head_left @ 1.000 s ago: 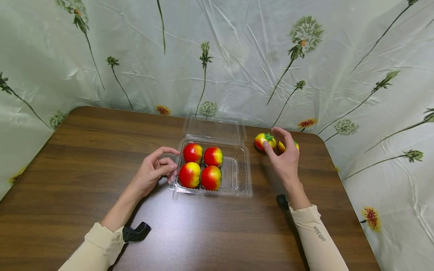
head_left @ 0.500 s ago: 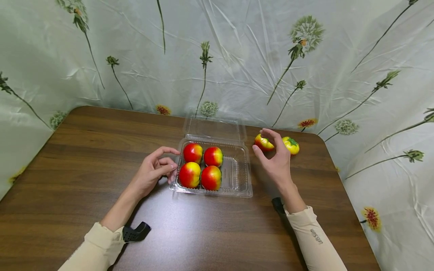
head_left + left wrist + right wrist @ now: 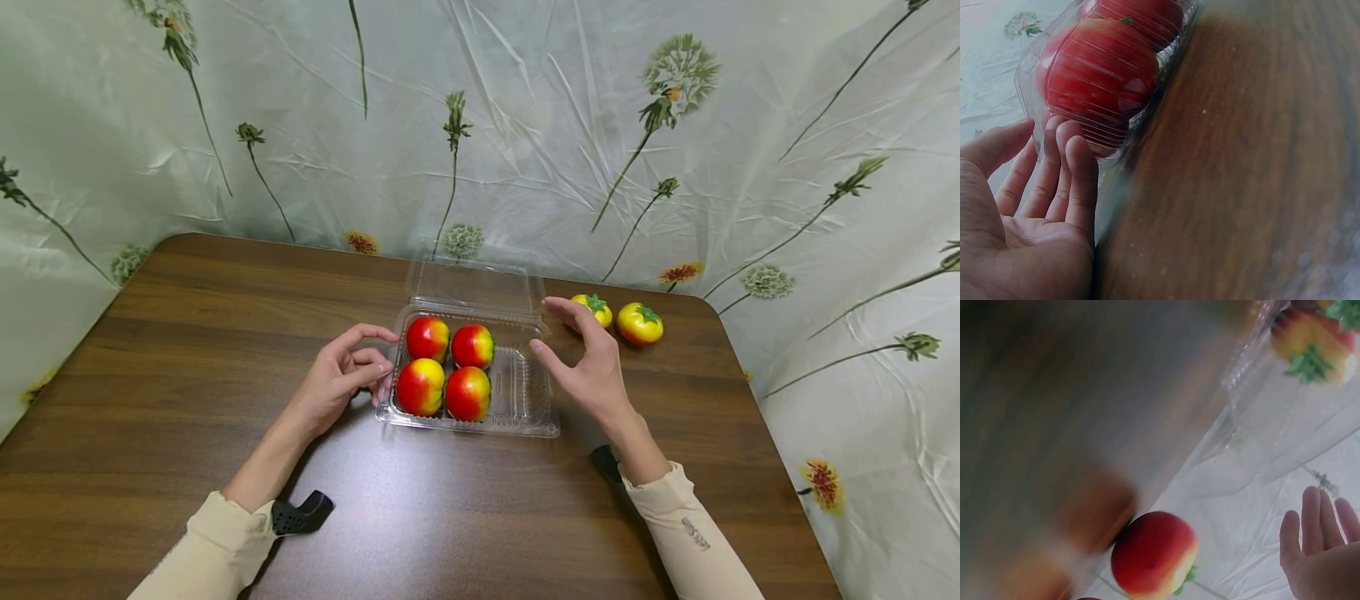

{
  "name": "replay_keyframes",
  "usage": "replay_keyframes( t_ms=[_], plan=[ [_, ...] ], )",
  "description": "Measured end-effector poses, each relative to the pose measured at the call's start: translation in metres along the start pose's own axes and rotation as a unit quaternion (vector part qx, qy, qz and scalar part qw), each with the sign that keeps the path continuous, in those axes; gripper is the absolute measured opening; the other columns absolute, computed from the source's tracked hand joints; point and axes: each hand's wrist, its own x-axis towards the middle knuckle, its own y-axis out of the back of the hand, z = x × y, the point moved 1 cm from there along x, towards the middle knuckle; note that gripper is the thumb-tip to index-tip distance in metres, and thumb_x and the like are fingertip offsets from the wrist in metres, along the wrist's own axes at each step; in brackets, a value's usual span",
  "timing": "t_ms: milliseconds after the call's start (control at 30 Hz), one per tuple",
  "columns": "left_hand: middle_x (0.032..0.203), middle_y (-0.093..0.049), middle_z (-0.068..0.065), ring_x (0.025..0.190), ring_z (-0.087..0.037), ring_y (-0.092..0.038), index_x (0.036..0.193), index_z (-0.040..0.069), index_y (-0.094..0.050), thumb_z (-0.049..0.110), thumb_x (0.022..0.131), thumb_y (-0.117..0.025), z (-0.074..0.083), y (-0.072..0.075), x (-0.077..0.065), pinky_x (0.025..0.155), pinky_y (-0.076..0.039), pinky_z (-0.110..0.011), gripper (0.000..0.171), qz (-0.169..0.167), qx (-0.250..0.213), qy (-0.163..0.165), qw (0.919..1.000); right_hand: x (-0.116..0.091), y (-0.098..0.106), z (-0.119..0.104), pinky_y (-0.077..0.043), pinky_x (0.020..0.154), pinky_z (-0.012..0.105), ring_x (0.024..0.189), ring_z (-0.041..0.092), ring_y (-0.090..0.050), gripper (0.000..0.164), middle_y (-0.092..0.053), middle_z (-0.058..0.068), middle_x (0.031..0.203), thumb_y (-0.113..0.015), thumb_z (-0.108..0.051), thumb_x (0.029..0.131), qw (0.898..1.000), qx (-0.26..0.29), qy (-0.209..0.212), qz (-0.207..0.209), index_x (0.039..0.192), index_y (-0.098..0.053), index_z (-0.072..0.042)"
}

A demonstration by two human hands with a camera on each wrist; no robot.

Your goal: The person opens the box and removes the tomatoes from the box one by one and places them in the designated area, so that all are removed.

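Note:
A clear plastic clamshell container [image 3: 517,425] sits on the table, lid up, with several red-and-yellow persimmon-like fruits [image 3: 420,387] filling its left part. My left hand [image 3: 341,379] is at its left rim; in the left wrist view its thumb and fingertips [image 3: 1082,156] touch the plastic edge and wall, beside a red fruit [image 3: 1100,69] inside. My right hand [image 3: 592,367] hovers at the container's right edge with thumb and index finger spread and nothing between them. Beyond it two more fruits with green leafy tops lie on the table, one [image 3: 597,308] partly behind the index finger and another [image 3: 640,323] to its right.
The transparent lid [image 3: 476,283] leans back towards a floral curtain [image 3: 525,150] at the brown wooden table's [image 3: 465,508] far edge. Black wrist-camera mounts sit at both sleeves, the left mount [image 3: 302,514] showing most.
My right hand has moved left, from above the two loose fruits to the container's right edge, uncovering the right-hand fruit. The left hand has not moved.

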Motion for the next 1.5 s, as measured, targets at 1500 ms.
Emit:
replay_keyframes(
  t_ms=[1500],
  plan=[
    [0.082,-0.072,-0.006,0.061,-0.022,-0.062,0.133,0.001,-0.054,-0.006,0.102,-0.059,0.0,0.0,0.0,0.055,-0.059,-0.029,0.032,0.0,0.0,-0.004,1.0,-0.024,-0.044,-0.033,-0.06,0.093,0.034,0.11,0.016,-0.063,0.054,-0.063,-0.003,0.13,-0.081,-0.039,0.092,0.971,-0.037,0.078,-0.223,0.138,-0.061,-0.018]
  ],
)
